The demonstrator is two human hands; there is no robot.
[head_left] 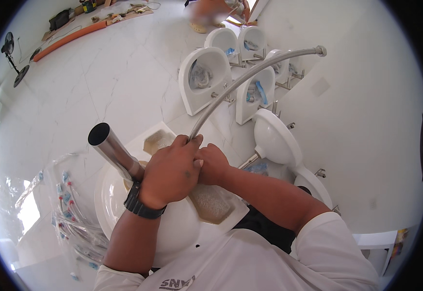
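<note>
An upturned white washbasin [165,233] lies in front of me, its underside with hollow recesses facing up. A shiny metal drain pipe [117,150] sticks up from it, beside my left wrist with its black watch. My left hand [170,169] is closed around the lower end of a braided steel hose [238,82]. From there the hose arches up and right to a nut at its free end. My right hand [212,164] is closed against the left one, over the basin's back part; whatever its fingers hold is hidden.
Several white basins with taps [192,92] stand along the right wall, another basin [277,138] nearest me. Bagged hoses [73,213] lie on the floor at left. Farther off are a fan [12,60], an orange tube [71,41], scattered tools and another person [216,12].
</note>
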